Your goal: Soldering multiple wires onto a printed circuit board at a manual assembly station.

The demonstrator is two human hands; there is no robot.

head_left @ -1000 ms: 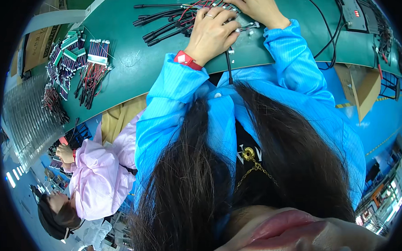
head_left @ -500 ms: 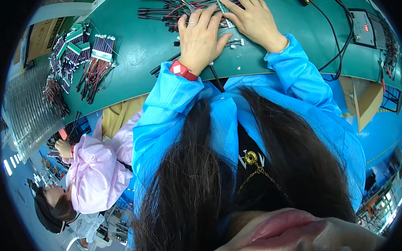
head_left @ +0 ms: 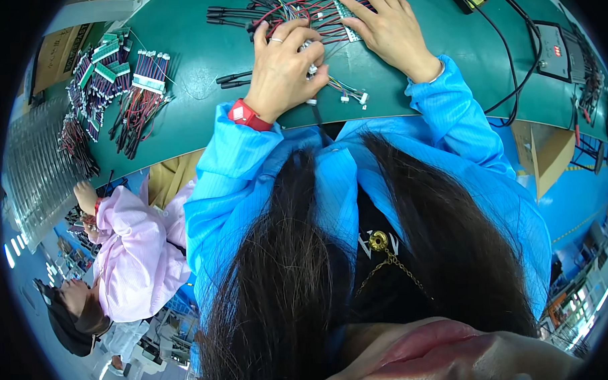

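Green work mat [head_left: 179,80]: broad matte surface, covering the bench across the top of the view.

Wire harness [head_left: 291,16]: flat fan of thin red and black insulated leads; long axis runs left to right, black plug ends [head_left: 221,15] pointing left, the other ends meeting a small pale green circuit strip [head_left: 348,17] at the right. It lies at the far middle of the mat, between and partly under both hands.

Stock of finished harnesses [head_left: 123,89]: bundles of red and black wires with green and white connector blocks, at the mat's left edge, well apart from the hands.

Left hand [head_left: 283,67]: fingers curled and pressed together over the harness leads, a ring on one finger, red band [head_left: 244,115] at the wrist; what the fingertips pinch is hidden.

Right hand [head_left: 389,29]: palm down, fingers spread flat, resting on the circuit strip.

Loose lead [head_left: 344,91]: short multicoloured wires with white plug, just beside the left hand.
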